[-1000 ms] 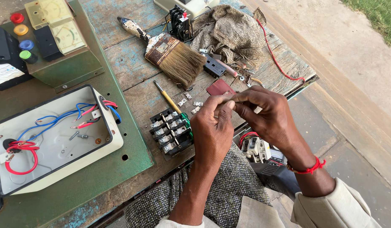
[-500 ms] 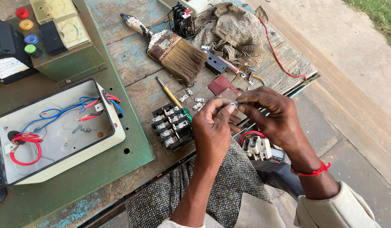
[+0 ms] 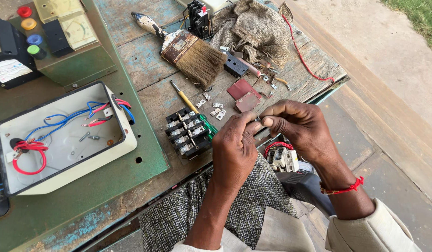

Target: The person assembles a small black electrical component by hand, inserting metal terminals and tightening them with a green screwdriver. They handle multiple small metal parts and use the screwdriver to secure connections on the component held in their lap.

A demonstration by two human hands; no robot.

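Observation:
My left hand (image 3: 235,145) and my right hand (image 3: 297,127) meet fingertip to fingertip over the table's near edge, pinching a small metal part (image 3: 258,120) between them; most of it is hidden by the fingers. Just left of my left hand lies a black contactor block (image 3: 187,134) with metal terminals and a green piece beside it. A yellow-handled screwdriver (image 3: 184,97) lies behind the block. Small metal contact pieces (image 3: 215,108) are scattered near it. Below my right hand, on my lap, sits a white part with red wire (image 3: 281,157).
An open white enclosure (image 3: 62,179) with red and blue wires rests on a green metal panel (image 3: 146,158) at left. A paintbrush (image 3: 190,53), a crumpled cloth (image 3: 253,28), dark red plates (image 3: 244,94) and a red wire (image 3: 304,60) lie on the wooden table; pavement to the right.
Both hands have stayed joined on the small part, shifting slightly toward me and off the table edge. The camera view has drifted a little; nothing else moved.

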